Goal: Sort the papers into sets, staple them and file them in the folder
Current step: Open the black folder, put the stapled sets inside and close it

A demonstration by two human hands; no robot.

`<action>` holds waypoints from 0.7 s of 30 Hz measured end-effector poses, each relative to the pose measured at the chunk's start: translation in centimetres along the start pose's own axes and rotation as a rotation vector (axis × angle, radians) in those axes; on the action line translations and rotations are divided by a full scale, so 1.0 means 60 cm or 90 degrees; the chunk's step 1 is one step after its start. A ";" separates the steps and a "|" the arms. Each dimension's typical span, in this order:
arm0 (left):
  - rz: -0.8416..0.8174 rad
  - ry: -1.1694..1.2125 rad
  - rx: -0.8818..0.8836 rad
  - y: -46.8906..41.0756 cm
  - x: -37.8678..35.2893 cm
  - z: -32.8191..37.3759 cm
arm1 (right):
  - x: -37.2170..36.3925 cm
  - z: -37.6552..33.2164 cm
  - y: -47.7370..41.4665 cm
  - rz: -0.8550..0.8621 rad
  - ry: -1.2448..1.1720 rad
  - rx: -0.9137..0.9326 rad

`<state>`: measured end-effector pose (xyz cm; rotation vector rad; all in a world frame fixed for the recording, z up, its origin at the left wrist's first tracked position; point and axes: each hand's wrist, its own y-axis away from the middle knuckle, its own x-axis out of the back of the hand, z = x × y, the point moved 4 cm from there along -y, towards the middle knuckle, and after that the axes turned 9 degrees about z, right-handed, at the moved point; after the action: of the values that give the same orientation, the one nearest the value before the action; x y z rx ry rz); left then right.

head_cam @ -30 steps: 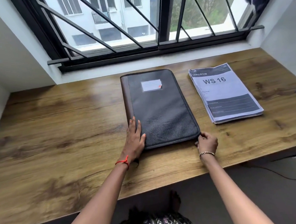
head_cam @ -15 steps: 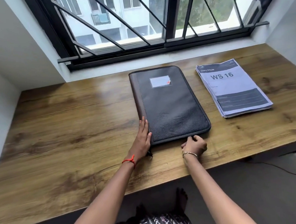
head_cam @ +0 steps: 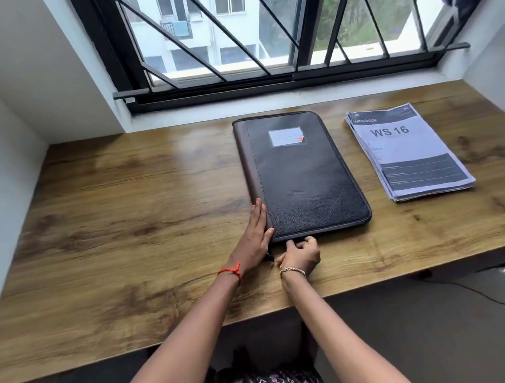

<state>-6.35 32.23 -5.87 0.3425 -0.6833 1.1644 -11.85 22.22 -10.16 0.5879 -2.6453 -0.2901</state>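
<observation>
A black zip folder with a brown spine and a small label lies closed on the wooden desk. My left hand rests flat against its near left corner, fingers straight along the spine. My right hand sits at the folder's near edge with fingers curled, pinching something small there, probably the zip pull, which its fingers hide. A stack of papers headed "WS 16" lies to the right of the folder, untouched. No stapler is in view.
A barred window and its white sill run behind the desk. White walls close in both sides. A cable trails on the floor below the desk's right end. Bare wood stretches left of the folder.
My right hand has slid left along the folder's near edge, from its right corner to near the left corner. The left hand has stayed on the spine corner.
</observation>
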 end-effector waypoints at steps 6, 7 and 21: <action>-0.010 0.004 -0.003 0.000 -0.002 -0.003 | -0.002 -0.026 0.036 -0.021 0.051 -0.002; -0.011 0.003 -0.004 0.000 -0.003 -0.004 | -0.005 -0.023 0.035 -0.039 0.049 -0.007; 0.074 -0.169 0.054 0.004 -0.017 0.016 | 0.015 -0.039 0.007 -0.385 0.238 -0.013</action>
<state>-7.08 31.03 -5.81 0.5407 -0.8960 1.2739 -11.73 21.92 -7.66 1.2923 -2.0547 -0.3376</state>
